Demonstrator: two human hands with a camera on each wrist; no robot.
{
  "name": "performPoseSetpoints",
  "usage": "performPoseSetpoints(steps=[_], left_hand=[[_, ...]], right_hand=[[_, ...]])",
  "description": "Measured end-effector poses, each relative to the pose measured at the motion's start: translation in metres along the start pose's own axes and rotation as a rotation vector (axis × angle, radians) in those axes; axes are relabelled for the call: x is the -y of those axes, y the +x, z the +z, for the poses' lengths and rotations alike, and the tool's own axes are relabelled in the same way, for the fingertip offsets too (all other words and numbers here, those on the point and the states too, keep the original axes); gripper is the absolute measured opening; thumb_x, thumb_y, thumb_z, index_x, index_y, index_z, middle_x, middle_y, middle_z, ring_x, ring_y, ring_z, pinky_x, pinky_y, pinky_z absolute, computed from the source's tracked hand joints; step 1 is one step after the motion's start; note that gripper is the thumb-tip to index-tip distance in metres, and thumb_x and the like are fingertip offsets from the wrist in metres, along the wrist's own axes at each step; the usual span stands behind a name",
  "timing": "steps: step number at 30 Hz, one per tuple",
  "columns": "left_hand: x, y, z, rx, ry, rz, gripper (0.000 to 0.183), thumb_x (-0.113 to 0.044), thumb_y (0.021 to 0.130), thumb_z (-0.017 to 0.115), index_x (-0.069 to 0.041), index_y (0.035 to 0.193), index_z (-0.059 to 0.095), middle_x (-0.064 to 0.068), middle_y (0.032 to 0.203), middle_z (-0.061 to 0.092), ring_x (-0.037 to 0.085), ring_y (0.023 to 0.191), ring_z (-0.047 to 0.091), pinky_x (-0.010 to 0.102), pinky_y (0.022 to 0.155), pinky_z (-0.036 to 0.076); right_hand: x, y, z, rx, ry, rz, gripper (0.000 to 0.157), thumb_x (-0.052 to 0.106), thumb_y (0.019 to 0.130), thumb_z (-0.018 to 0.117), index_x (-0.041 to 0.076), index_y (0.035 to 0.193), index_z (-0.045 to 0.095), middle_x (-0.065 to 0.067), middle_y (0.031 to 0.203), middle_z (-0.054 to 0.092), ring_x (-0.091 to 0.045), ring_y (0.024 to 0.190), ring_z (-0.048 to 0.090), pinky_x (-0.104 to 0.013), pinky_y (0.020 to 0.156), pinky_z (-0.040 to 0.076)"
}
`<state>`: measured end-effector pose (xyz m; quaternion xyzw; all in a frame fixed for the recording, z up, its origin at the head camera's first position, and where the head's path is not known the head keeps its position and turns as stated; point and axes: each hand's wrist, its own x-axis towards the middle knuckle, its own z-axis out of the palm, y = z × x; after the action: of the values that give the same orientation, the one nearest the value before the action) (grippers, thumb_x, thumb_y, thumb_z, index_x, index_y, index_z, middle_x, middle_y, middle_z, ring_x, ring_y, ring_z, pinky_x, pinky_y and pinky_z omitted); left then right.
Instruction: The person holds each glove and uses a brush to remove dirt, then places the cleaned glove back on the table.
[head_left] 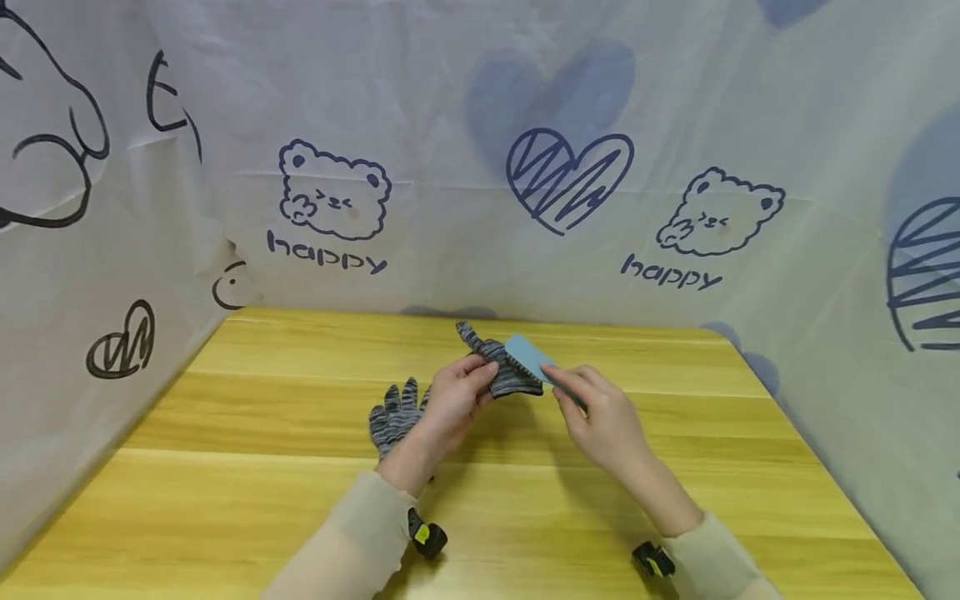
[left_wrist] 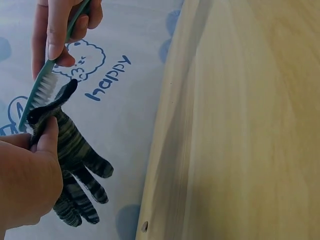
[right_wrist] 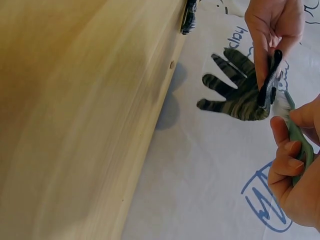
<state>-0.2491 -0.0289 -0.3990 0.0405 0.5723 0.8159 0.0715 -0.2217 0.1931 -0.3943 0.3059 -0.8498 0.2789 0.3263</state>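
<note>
My left hand (head_left: 456, 396) pinches a grey-and-black striped knit glove (head_left: 513, 379) near its cuff, lifted above the table. In the left wrist view the fingers of this glove (left_wrist: 75, 145) hang down loosely. My right hand (head_left: 603, 417) grips the handle of a light blue-green brush (head_left: 529, 358), index finger laid along its back. White bristles (left_wrist: 44, 90) touch the glove by the cuff. A second striped glove (head_left: 393, 417) lies flat on the table beside my left wrist, partly hidden by that forearm.
The wooden table (head_left: 675, 467) has pale yellow grain. White cloth (head_left: 450, 100) printed with hearts, bears and "happy" hangs behind it and along both sides. A small black camera (head_left: 427, 537) sits on the left wrist, another camera (head_left: 654, 560) on the right.
</note>
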Motion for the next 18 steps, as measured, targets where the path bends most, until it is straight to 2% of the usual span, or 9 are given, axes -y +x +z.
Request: performPoseSetpoints(steps=[4, 5, 7, 9, 12, 13, 15, 17, 18], left_hand=[[0.0019, 0.0017, 0.0020, -0.017, 0.030, -0.008, 0.050, -0.002, 0.105, 0.059, 0.011, 0.151, 0.043, 0.026, 0.142, 0.056, 0.026, 0.127, 0.059, 0.022, 0.084, 0.056], [0.0023, 0.0020, 0.0023, -0.022, 0.026, -0.010, 0.052, -0.001, 0.105, 0.059, 0.009, 0.153, 0.042, 0.024, 0.140, 0.058, 0.026, 0.128, 0.059, 0.023, 0.086, 0.057], [0.0027, 0.0029, 0.0026, -0.026, 0.017, -0.016, 0.038, 0.000, 0.104, 0.060, 0.007, 0.141, 0.052, 0.012, 0.105, 0.064, 0.017, 0.104, 0.062, 0.022, 0.081, 0.054], [0.0032, 0.0039, 0.0024, -0.028, -0.002, -0.016, 0.017, 0.001, 0.104, 0.060, 0.001, 0.120, 0.057, 0.000, 0.077, 0.046, 0.010, 0.079, 0.048, 0.023, 0.074, 0.048], [0.0033, 0.0049, 0.0018, -0.015, -0.013, -0.011, 0.014, 0.000, 0.104, 0.059, -0.006, 0.100, 0.047, -0.004, 0.069, 0.027, 0.011, 0.067, 0.029, 0.026, 0.070, 0.042], [0.0033, 0.0049, 0.0015, -0.012, -0.014, -0.010, 0.014, 0.000, 0.104, 0.059, -0.006, 0.101, 0.047, -0.003, 0.070, 0.027, 0.011, 0.068, 0.028, 0.026, 0.070, 0.042], [0.0037, 0.0040, 0.0003, -0.012, -0.001, -0.011, 0.010, 0.000, 0.105, 0.059, 0.000, 0.114, 0.055, 0.004, 0.080, 0.051, 0.010, 0.078, 0.046, 0.024, 0.076, 0.048], [0.0038, 0.0033, -0.0011, -0.011, 0.010, -0.015, 0.033, 0.000, 0.105, 0.058, 0.007, 0.137, 0.052, 0.019, 0.116, 0.064, 0.018, 0.103, 0.060, 0.023, 0.085, 0.053], [0.0040, 0.0031, -0.0019, -0.012, 0.013, -0.017, 0.045, 0.000, 0.105, 0.057, 0.009, 0.147, 0.046, 0.025, 0.137, 0.059, 0.024, 0.119, 0.060, 0.023, 0.090, 0.055]], right_hand=[[-0.0051, 0.0001, -0.0024, -0.010, -0.021, 0.005, 0.037, 0.001, 0.095, 0.073, 0.009, 0.130, 0.073, -0.008, 0.103, 0.073, -0.010, 0.067, 0.055, -0.025, 0.053, 0.046], [-0.0061, 0.0000, -0.0031, -0.012, -0.025, 0.008, 0.036, 0.002, 0.095, 0.073, 0.009, 0.130, 0.073, -0.008, 0.103, 0.073, -0.010, 0.067, 0.055, -0.025, 0.053, 0.046], [-0.0077, 0.0001, -0.0042, -0.014, -0.029, 0.015, 0.036, 0.002, 0.095, 0.073, 0.009, 0.130, 0.074, -0.009, 0.103, 0.073, -0.011, 0.069, 0.057, -0.025, 0.053, 0.045], [-0.0086, 0.0001, -0.0051, -0.014, -0.031, 0.024, 0.036, 0.002, 0.095, 0.073, 0.009, 0.130, 0.074, -0.009, 0.104, 0.073, -0.012, 0.070, 0.057, -0.026, 0.053, 0.045], [-0.0084, 0.0004, -0.0062, -0.014, -0.024, 0.035, 0.036, 0.003, 0.095, 0.073, 0.010, 0.130, 0.074, -0.009, 0.105, 0.074, -0.013, 0.071, 0.058, -0.026, 0.054, 0.045], [-0.0082, 0.0006, -0.0064, -0.016, -0.020, 0.037, 0.036, 0.003, 0.095, 0.072, 0.010, 0.131, 0.073, -0.009, 0.105, 0.074, -0.013, 0.071, 0.058, -0.027, 0.055, 0.045], [-0.0077, 0.0010, -0.0068, -0.025, -0.003, 0.043, 0.037, 0.003, 0.096, 0.072, 0.010, 0.132, 0.072, -0.010, 0.106, 0.074, -0.013, 0.071, 0.058, -0.027, 0.056, 0.046], [-0.0074, 0.0013, -0.0071, -0.038, 0.017, 0.046, 0.038, 0.002, 0.096, 0.072, 0.010, 0.133, 0.072, -0.010, 0.108, 0.074, -0.012, 0.071, 0.057, -0.028, 0.057, 0.047], [-0.0071, 0.0013, -0.0070, -0.047, 0.026, 0.047, 0.038, 0.002, 0.096, 0.072, 0.010, 0.133, 0.072, -0.010, 0.108, 0.074, -0.012, 0.071, 0.057, -0.028, 0.058, 0.047]])
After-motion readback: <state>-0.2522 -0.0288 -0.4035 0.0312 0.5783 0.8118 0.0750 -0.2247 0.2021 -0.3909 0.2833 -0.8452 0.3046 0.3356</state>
